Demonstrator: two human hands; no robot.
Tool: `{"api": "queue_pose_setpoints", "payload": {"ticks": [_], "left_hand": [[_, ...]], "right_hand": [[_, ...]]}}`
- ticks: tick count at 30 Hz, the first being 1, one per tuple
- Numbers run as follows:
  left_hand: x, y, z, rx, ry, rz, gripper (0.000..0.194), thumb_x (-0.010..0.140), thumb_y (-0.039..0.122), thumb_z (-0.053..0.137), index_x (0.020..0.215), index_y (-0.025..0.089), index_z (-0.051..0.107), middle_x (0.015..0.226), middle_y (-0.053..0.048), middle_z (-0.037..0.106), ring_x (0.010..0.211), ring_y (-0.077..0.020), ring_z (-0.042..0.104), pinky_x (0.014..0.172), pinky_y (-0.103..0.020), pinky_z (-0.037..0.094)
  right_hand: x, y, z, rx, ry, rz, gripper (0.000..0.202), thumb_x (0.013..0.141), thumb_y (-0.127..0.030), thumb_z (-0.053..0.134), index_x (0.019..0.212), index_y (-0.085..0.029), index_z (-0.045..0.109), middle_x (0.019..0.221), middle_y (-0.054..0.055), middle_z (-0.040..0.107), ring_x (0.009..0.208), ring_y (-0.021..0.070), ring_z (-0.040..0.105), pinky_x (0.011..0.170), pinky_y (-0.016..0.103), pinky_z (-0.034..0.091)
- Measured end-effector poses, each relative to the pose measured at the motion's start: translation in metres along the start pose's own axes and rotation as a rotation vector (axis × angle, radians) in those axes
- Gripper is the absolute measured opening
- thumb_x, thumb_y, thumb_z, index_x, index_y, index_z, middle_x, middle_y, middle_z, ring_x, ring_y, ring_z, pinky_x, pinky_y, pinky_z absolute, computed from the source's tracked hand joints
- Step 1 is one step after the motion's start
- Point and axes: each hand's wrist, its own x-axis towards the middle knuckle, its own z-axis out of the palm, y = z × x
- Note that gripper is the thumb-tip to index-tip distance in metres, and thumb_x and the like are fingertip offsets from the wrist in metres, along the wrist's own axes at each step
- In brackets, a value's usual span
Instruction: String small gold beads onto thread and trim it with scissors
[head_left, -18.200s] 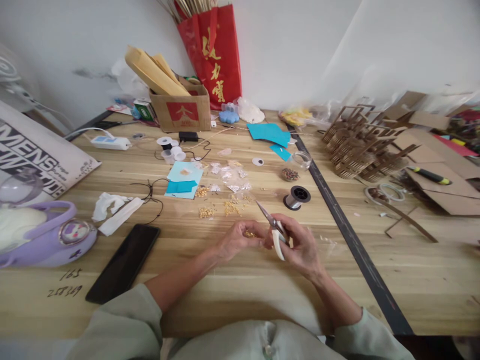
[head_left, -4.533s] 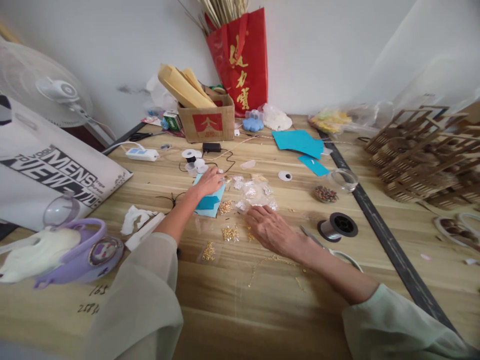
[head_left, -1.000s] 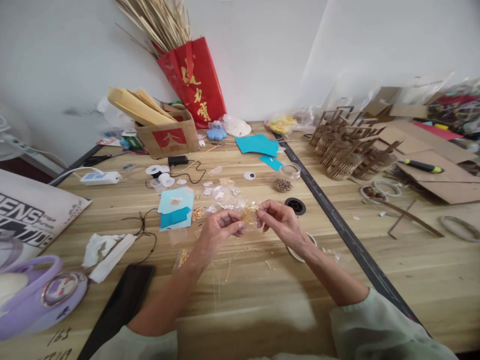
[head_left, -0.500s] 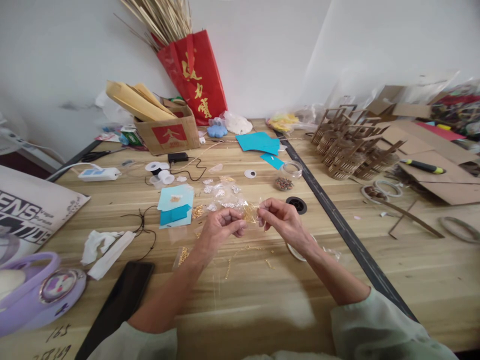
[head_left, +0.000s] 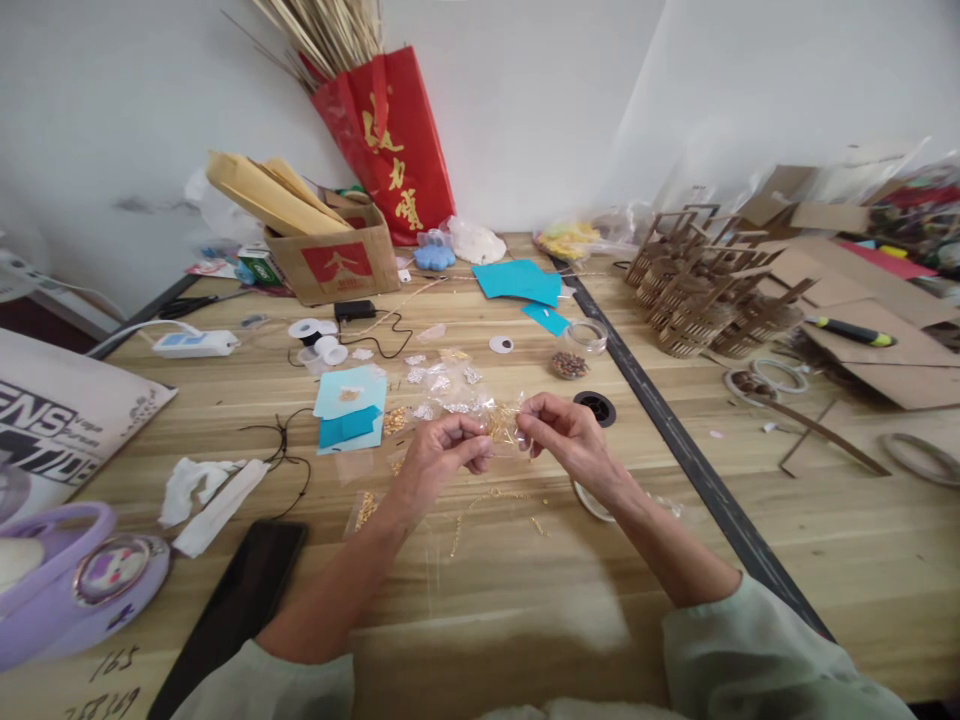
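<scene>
Both hands hold a small clear bag of thin gold pieces [head_left: 504, 424] above the wooden table. My left hand [head_left: 448, 450] pinches its left side, and my right hand [head_left: 559, 430] pinches its right side. Just behind the bag lie clear packets with silvery pieces [head_left: 450, 385]. A thin gold chain [head_left: 495, 493] rests on the table in front of the hands, with a short piece near its right end. Gold beads [head_left: 366, 508] sit in a small bag near my left forearm.
Blue sheets [head_left: 350, 425], a black phone [head_left: 251, 580] and white spools [head_left: 322, 345] lie on the left. A dish of brown beads [head_left: 570, 365] and a black spool [head_left: 594, 408] stand right of centre. Small woven baskets [head_left: 697, 300] and a cutter [head_left: 855, 332] are farther right.
The hands stay almost in place with the bag between them. The gold pieces in the bag look slightly more spread out. The camera view has shifted a little.
</scene>
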Motion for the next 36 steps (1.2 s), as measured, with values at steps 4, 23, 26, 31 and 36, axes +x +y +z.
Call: {"api": "queue_pose_setpoints", "payload": {"ticks": [4, 23, 26, 31, 36], "left_hand": [[0.0003, 0.0000, 0.0003, 0.004, -0.009, 0.006, 0.020, 0.071, 0.033, 0.072, 0.073, 0.016, 0.061, 0.061, -0.001, 0.066, 0.054, -0.0116, 0.059, 0.056, -0.025, 0.051], [-0.0003, 0.0055, 0.0009, -0.004, 0.014, 0.011, 0.022, 0.070, 0.030, 0.074, 0.071, 0.014, 0.058, 0.060, 0.001, 0.065, 0.050, -0.0088, 0.058, 0.053, -0.021, 0.050], [-0.0001, 0.0052, 0.0004, 0.002, 0.020, 0.017, 0.021, 0.071, 0.029, 0.073, 0.072, 0.014, 0.059, 0.059, 0.002, 0.064, 0.050, -0.0088, 0.058, 0.053, -0.021, 0.049], [-0.0001, 0.0036, -0.0002, 0.002, 0.024, 0.027, 0.021, 0.070, 0.028, 0.073, 0.072, 0.014, 0.058, 0.060, 0.001, 0.065, 0.050, -0.0091, 0.059, 0.052, -0.021, 0.049], [0.0002, 0.0021, 0.0007, 0.001, 0.024, 0.039, 0.020, 0.071, 0.028, 0.072, 0.072, 0.014, 0.058, 0.057, 0.002, 0.063, 0.050, -0.0091, 0.058, 0.052, -0.021, 0.049]], "right_hand": [[0.0001, 0.0002, -0.0002, 0.004, -0.002, -0.003, 0.026, 0.084, -0.043, 0.062, 0.080, -0.018, 0.059, 0.065, 0.000, 0.062, 0.059, 0.0112, 0.056, 0.053, 0.024, 0.047], [0.0001, 0.0011, 0.0024, 0.008, -0.044, -0.007, 0.024, 0.086, -0.041, 0.060, 0.083, -0.017, 0.058, 0.066, 0.000, 0.061, 0.061, 0.0112, 0.057, 0.052, 0.022, 0.047], [-0.0003, -0.0007, 0.0039, -0.006, -0.050, 0.004, 0.023, 0.085, -0.040, 0.061, 0.081, -0.017, 0.057, 0.065, 0.000, 0.060, 0.060, 0.0110, 0.056, 0.052, 0.023, 0.047], [0.0002, -0.0008, 0.0038, -0.015, -0.056, 0.007, 0.021, 0.084, -0.038, 0.063, 0.081, -0.018, 0.057, 0.063, -0.001, 0.058, 0.059, 0.0109, 0.056, 0.053, 0.023, 0.047], [0.0001, 0.0002, 0.0034, -0.004, -0.053, -0.002, 0.020, 0.084, -0.036, 0.063, 0.081, -0.017, 0.058, 0.063, -0.001, 0.058, 0.058, 0.0104, 0.055, 0.052, 0.023, 0.046]]}}
